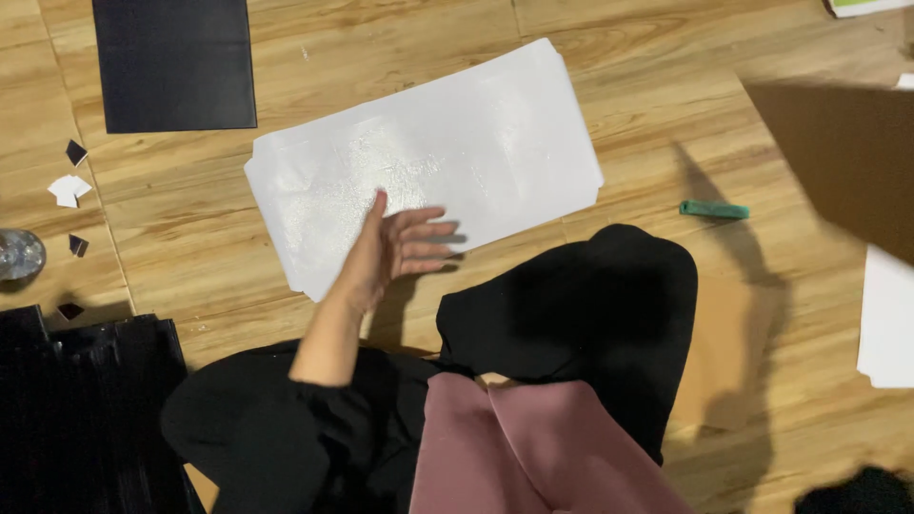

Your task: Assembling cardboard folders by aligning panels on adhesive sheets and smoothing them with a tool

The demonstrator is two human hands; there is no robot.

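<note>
Wood-grain plank floor (647, 86), warm light, seen from above.
Far left edge: shiny round object (19, 254); small black and white paper scraps (69, 188); stack of black sheets (90, 409) at lower left corner.
Upper left: black rectangular sheet (174, 62), lying flat, apart from white sheet.
Centre: large white glossy sheet (428, 162), corners notched, flat on floor, bare planks all round its edges.
Left hand (395, 249): released, fingers spread, resting on near edge of white sheet, holding nothing.
Right hand: out of sight.
Right of centre: green stick-shaped item (714, 209) on open floor.
Far right: brown cardboard panel (843, 152); white paper edge (887, 319).
</note>
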